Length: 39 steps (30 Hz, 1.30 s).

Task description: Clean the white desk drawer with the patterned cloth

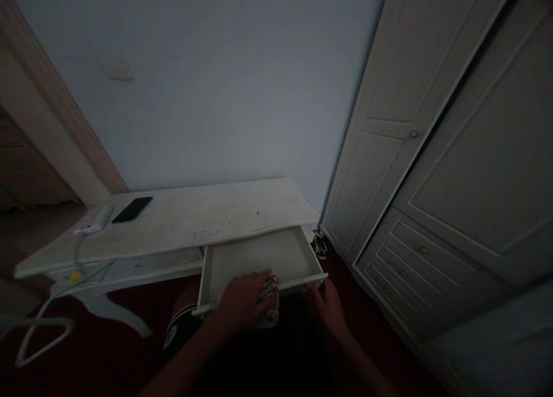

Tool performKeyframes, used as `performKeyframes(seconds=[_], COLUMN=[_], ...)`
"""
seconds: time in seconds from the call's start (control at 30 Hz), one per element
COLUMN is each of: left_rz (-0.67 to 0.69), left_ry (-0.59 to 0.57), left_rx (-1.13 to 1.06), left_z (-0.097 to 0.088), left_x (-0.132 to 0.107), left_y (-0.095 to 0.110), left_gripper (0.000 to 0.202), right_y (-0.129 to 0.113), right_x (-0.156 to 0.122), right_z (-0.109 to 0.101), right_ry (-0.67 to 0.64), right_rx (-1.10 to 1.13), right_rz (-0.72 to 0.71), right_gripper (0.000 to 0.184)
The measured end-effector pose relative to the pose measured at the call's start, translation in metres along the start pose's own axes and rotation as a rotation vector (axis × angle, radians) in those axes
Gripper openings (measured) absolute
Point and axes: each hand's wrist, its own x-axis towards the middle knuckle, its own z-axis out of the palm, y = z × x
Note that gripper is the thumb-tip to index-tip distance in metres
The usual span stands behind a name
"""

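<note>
Drawer (263,253): stands pulled out from the right-hand part of a white table (203,210), its front board above the seated person's lap. From left to right, findings are as follows.

At the table's left end lies a white power strip (93,219); its cable drops over the front edge, which probably explains the placing near that end. Just beside it a dark phone (132,210) lies flat, well apart from the drawer and presumably out of the way of the hands.

The left hand (246,293) is over the drawer's front board, fingers bent around a patterned cloth (270,307). The cloth is bunched and hangs on the person's side of the board; this grip appears to keep it gathered under the fingers as a pad.

The right hand (324,305) is at the drawer's front right corner, fingers partly bent. Poor light prevents telling whether it grips or only touches; the position would suit steadying the drawer.

Beyond that corner, shoes (318,245) stand on the floor between table and wardrobe (375,155). The wardrobe doors appear closed, well apart from the drawer.
</note>
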Motion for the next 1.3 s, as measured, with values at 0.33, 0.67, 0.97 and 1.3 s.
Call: performKeyframes(seconds=[0.33, 0.67, 0.97, 1.3], left_rz=[0.09, 0.118, 0.081, 0.083], left_ry=[0.02, 0.068, 0.049, -0.033], left_rx=[0.239, 0.214, 0.161, 0.054], left_z=[0.017, 0.032, 0.041, 0.032], left_x=[0.018, 0.041, 0.075, 0.096], left_y=[0.027, 0.054, 0.105, 0.106], left_gripper=[0.05, 0.048, 0.047, 0.068], right_y=[0.0, 0.004, 0.016, 0.006], right_x=[0.001, 0.001, 0.0, -0.001], right_z=[-0.002, 0.002, 0.004, -0.005], right_ry=[0.014, 0.035, 0.06, 0.015], right_rx=[-0.087, -0.065, -0.065, -0.011], right_rz=[0.016, 0.001, -0.029, -0.062], right_gripper=[0.064, 0.057, 0.044, 0.034])
